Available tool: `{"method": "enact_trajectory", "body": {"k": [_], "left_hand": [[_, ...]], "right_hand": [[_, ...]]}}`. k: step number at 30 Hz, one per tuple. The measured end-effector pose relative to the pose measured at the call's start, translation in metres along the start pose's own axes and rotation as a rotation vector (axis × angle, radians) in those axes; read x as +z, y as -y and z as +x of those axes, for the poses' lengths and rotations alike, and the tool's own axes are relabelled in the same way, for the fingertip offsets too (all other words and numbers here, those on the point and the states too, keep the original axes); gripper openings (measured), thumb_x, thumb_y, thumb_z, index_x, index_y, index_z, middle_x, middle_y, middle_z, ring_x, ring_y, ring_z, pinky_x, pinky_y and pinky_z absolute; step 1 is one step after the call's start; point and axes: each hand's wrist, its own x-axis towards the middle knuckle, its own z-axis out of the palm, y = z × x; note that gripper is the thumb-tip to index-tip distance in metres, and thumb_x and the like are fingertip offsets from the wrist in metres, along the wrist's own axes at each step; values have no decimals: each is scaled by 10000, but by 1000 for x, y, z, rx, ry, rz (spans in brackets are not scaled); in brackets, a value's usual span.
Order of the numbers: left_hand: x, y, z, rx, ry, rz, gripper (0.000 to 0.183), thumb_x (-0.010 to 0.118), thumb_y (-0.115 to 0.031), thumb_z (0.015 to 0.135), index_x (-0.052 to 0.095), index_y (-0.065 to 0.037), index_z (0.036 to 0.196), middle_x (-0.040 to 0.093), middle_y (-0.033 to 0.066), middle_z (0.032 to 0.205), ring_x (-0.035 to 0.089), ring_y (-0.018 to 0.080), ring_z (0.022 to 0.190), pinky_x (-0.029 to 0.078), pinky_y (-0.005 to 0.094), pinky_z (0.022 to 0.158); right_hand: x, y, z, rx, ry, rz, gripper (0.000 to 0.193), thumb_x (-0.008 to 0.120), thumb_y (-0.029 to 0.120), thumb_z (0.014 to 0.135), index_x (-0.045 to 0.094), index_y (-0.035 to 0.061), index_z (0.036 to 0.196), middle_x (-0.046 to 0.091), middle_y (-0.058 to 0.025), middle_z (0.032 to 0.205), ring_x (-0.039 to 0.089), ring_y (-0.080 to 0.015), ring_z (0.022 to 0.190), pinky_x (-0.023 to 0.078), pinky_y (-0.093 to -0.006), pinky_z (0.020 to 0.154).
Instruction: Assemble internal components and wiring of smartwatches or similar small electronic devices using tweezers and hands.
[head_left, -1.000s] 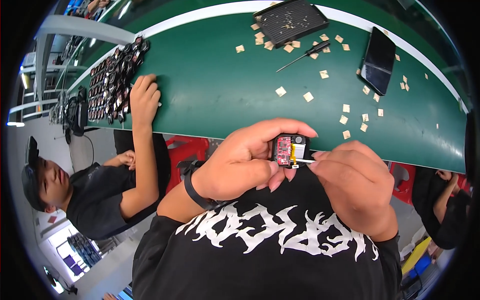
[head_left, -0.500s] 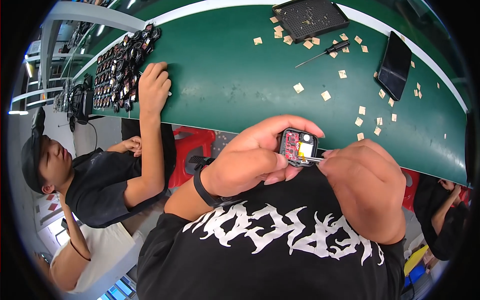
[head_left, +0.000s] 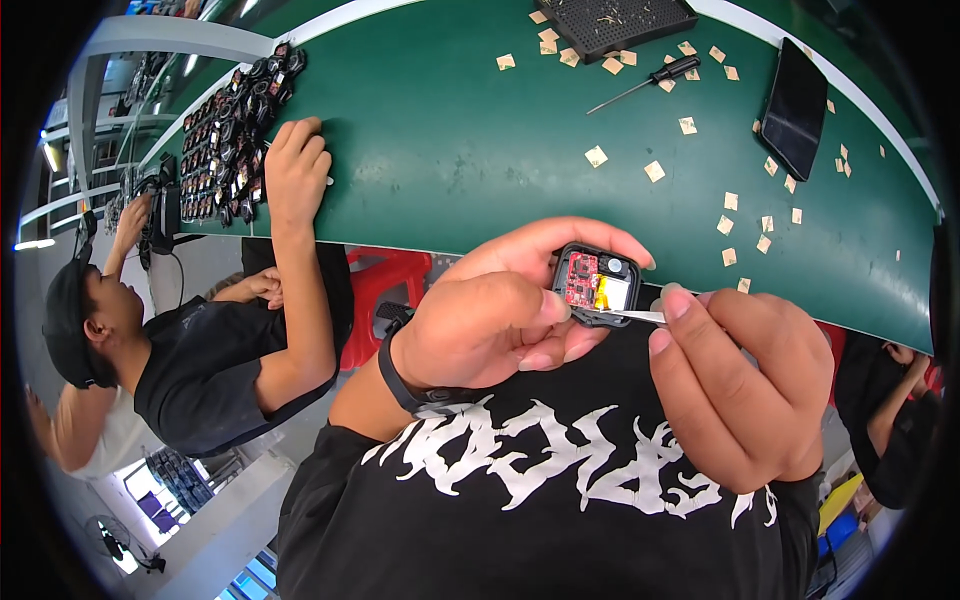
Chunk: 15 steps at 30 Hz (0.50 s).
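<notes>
Head view: both hands are occupied at the near edge of the green surface. The left hand cradles a small, open black device, its red circuit board facing up. The right hand pinches slim metal tweezers, their tips over the device's lower edge; I cannot tell whether they touch it. Beyond lie a screwdriver, scattered pale squares, a black tray and a dark flat panel. At left, a co-worker's hand rests beside clustered black devices.
</notes>
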Motion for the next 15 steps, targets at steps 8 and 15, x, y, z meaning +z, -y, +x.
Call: {"method": "enact_trajectory", "body": {"k": [8, 15], "left_hand": [[7, -6, 1, -36, -33, -25, 680, 585, -186, 845, 366, 167, 1383, 612, 178, 872, 497, 110, 580, 371, 223, 476], [10, -14, 2, -61, -51, -52, 669, 550, -171, 841, 363, 180, 1379, 605, 172, 780, 478, 113, 515, 373, 237, 466]], "right_hand": [[-1, 3, 3, -53, 4, -69, 221, 719, -36, 679, 666, -77, 889, 706, -232, 944, 662, -296, 784, 552, -347, 540], [-2, 1, 8, -39, -6, -85, 204, 719, -43, 686, 664, -78, 879, 709, -230, 927, 672, -294, 777, 562, -340, 540]]}}
